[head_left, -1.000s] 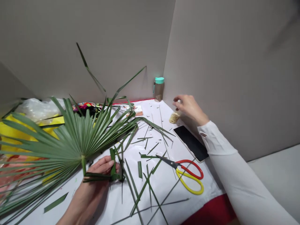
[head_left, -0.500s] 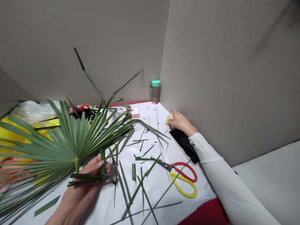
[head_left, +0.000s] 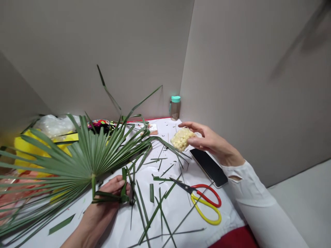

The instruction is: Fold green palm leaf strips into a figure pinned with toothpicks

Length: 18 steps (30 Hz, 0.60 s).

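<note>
My left hand (head_left: pixel 111 194) is closed on a folded green leaf piece (head_left: pixel 124 196), with strips sticking out to the left and upward. Beside and behind it spreads a large green palm leaf (head_left: pixel 90 151). My right hand (head_left: pixel 204 137) grips a small clear bag of pale yellow beads (head_left: pixel 181 139) at its right side, above the table. Below that hand lies a black phone (head_left: pixel 208 167). Scissors (head_left: pixel 192 189) with one red and one yellow handle rest partly open between the hands, among cut leaf strips (head_left: pixel 157 206).
A bottle with a turquoise lid (head_left: pixel 175 108) stands in the back corner by the grey walls. A small card (head_left: pixel 153 129) lies behind the leaf. Clear plastic (head_left: pixel 57 125) and yellow material (head_left: pixel 31 148) are at the left on the white-covered table (head_left: pixel 186 224).
My right hand has lifted the bag of beads and brought it closer, so more of the bag shows. The view has shifted slightly. My left hand keeps its hold on the folded leaf.
</note>
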{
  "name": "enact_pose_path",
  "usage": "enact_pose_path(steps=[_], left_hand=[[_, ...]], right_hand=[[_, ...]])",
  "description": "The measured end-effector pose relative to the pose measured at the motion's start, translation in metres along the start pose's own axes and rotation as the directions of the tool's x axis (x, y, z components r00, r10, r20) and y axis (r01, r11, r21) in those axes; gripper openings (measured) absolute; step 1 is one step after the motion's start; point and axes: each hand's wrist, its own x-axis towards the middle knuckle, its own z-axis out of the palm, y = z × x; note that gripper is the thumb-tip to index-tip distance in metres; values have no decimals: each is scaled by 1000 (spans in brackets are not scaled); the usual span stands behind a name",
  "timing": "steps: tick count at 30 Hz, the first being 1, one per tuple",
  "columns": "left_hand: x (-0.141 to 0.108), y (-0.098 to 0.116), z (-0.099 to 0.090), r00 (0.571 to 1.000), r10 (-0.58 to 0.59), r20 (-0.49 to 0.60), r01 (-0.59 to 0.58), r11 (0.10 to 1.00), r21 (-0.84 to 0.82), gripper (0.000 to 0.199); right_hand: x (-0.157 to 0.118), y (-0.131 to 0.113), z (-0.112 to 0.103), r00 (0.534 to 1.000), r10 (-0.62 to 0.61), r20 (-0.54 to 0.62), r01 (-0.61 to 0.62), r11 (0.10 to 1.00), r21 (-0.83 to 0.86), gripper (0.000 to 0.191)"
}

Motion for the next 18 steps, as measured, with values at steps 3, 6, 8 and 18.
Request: enact_pose_path(steps=[3, 6, 8, 18], left_hand=[[0, -1, -2, 1000, 13, 1, -13, 1000, -4, 10], [1, -3, -5, 1000, 24, 11, -24, 1000, 0, 12], [2, -6, -7, 999, 29, 26, -29, 1000, 1, 15], [7, -12, -11, 997, 31, 65, -29, 999, -29, 19]], right_hand=[[-20, -33, 14, 985, -171, 21, 167, 977, 133, 58], [-30, -57, 23, 957, -284, 58, 269, 945, 188, 57], [-32, -67, 26, 936, -339, 99, 314, 927, 205, 59], [-41, -81, 35, 889, -453, 64, 450, 891, 64, 59]])
